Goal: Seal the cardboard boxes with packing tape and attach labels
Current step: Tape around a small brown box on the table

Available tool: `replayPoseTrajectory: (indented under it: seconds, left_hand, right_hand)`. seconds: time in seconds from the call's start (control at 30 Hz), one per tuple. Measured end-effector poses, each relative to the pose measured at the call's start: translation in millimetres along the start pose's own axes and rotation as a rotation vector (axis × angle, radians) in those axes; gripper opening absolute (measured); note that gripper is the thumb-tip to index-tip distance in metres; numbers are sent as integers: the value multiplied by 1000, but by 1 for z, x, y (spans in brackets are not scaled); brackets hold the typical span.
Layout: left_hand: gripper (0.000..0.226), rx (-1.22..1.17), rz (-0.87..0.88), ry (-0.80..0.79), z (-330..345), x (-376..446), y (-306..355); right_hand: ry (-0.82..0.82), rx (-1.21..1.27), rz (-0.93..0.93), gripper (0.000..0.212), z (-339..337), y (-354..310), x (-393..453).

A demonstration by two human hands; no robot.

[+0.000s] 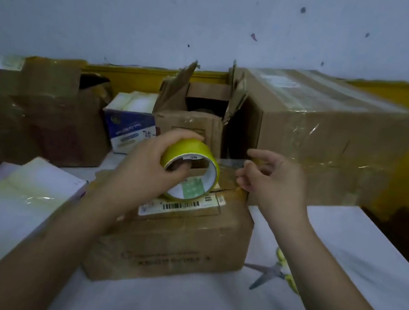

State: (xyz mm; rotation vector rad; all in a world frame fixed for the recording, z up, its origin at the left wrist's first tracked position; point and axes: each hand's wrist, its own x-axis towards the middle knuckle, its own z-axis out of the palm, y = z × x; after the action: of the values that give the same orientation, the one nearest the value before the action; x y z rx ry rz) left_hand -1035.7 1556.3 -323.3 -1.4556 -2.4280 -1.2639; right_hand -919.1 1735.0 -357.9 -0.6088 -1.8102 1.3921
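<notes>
Both hands raised: left [143, 161] gripping, right [271, 181] with fingertips pinched.

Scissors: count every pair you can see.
1. The scissors lie open on the white table, right of the near cardboard box, partly hidden under the right forearm.

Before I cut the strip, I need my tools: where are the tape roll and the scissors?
tape roll [189, 152]: head view, on its yellow outer band, gripped by the left hand [143, 161].
scissors [269, 273]: head view, on the grey blades, lying on the table.
</notes>
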Motion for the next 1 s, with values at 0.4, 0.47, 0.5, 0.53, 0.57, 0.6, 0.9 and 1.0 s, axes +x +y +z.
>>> replayPoseTrajectory:
  seconds: [0.4,0.47,0.5,0.53,0.57,0.6,0.9,1.0]
  left_hand:
    - [35,-114,56,230,14,-5,-14]
    - [40,12,177,300,14,-8,-11]
    - [43,46,198,340,14,-9,-11]
    - [45,42,190,376,13,-9,-11]
    - [46,16,163,400,11,-9,-12]
    - [46,-9,125,400,10,-8,-14]
    - [41,-147,-54,363,20,-11,-11]
    - [31,-179,-134,358,22,-7,-11]
  right_hand:
    - [94,-462,-141,24,-27,23,-13]
    - [73,-445,-115,23,-31,24,-11]
    - [60,-444,-103,22,-32,24,-10]
    - [46,-450,-97,21,-32,24,-10]
    - [30,-463,-95,22,-31,25,-9]
    - [10,-482,-91,22,-31,27,-9]
    - [-272,-650,-31,37,-15,38,-12]
    - [-428,-834,38,50,-19,31,-7]
